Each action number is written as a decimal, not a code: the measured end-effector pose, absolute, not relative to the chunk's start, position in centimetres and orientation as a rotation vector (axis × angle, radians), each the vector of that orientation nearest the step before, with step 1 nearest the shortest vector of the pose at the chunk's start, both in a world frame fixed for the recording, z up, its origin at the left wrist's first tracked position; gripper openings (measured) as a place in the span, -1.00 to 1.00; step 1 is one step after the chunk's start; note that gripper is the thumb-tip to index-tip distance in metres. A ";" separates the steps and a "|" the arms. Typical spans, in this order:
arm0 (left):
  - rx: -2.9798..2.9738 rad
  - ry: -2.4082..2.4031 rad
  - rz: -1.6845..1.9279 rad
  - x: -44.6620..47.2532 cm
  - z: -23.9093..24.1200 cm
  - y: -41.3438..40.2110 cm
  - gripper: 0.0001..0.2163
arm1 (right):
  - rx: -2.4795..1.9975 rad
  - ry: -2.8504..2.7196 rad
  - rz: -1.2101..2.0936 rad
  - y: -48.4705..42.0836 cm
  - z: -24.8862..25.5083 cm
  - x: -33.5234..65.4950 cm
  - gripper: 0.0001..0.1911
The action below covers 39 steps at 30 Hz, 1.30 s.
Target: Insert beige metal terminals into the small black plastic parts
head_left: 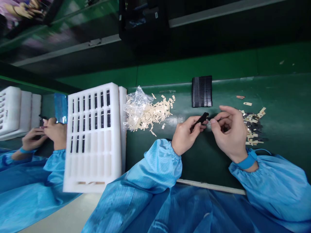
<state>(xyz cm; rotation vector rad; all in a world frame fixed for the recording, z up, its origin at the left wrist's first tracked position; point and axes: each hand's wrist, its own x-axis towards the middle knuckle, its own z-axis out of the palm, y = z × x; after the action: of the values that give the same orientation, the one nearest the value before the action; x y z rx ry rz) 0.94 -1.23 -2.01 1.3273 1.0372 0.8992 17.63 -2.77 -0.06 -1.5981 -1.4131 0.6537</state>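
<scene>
My left hand (186, 132) is closed around a narrow black plastic part (202, 119), which tilts up to the right over the green bench. Right at the part's far end, my right hand (229, 131) has thumb and fingers pinched together; a small dark bit shows there, too small to name. Beyond the hands lies a neat row of similar black strips (201, 91). Close to my right wrist is a mixed pile of cream tabs and dark pieces (254, 127), partly hidden by that hand.
Left of my hands are loose cream tabs (155, 113) beside a clear plastic bag (138, 100). A white foam tray (99, 163) with black parts in its upper slots stands further left. A co-worker's hands (54, 131) are beyond it. A dark bin (143, 26) sits on the shelf above.
</scene>
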 end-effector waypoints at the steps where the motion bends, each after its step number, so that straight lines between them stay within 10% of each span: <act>1: 1.315 1.037 0.901 1.0 -2.0 -1.2 -0.74 | -1.589 -1.403 0.683 -2.8 -0.1 17.6 -0.61; 9: 1.428 1.086 0.866 0.9 -1.7 -1.6 -0.74 | -1.537 -1.263 0.895 -2.5 -0.7 17.7 -0.91; 39: 1.521 1.203 0.891 1.8 -1.2 -2.8 -0.74 | -1.617 -1.067 0.857 -2.9 0.0 16.4 -0.89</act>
<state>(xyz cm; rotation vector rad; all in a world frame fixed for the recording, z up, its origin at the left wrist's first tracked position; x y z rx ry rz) 1.77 -2.80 -1.23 1.5211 1.2029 0.8915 16.35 -2.92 0.02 -1.6175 -1.0673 0.8567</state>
